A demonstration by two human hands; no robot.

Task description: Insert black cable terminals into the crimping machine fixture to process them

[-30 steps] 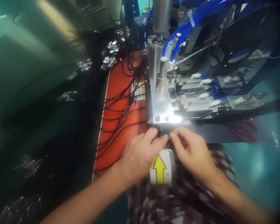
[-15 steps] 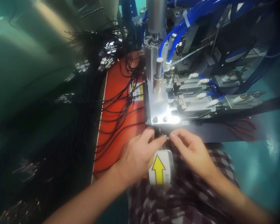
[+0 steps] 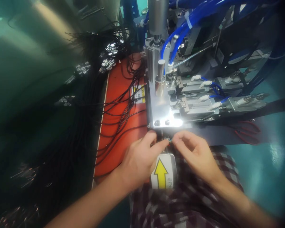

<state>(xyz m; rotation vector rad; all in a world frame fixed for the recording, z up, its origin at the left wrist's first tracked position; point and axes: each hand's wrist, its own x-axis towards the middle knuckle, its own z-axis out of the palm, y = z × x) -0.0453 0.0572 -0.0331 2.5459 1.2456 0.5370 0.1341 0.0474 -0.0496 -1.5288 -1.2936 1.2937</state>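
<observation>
Just below the front edge of a metal machine block (image 3: 160, 109), both hands meet at a cluster of tiny coloured wire ends (image 3: 170, 141). My left hand (image 3: 141, 156) has its thumb and fingertips closed at the left side of the wires; whatever lies under the fingers is hidden. On the right side, my right hand (image 3: 196, 153) pinches with thumb and forefinger at the wire tips, which are too small to make out clearly. Under the hands is a white plate with a yellow arrow (image 3: 161, 172).
Black cables (image 3: 120, 126) cross an orange-red surface (image 3: 133, 139) on the left, with bundled metal connectors (image 3: 109, 58) beyond. Blue air hoses (image 3: 178, 41) and cylinders (image 3: 197, 114) stand above and right. Red-handled tool (image 3: 248, 134) lies at right.
Both hands stay at the wires, with the right thumb and fingertips shifted very slightly. The view has moved a little; nothing else has visibly changed.
</observation>
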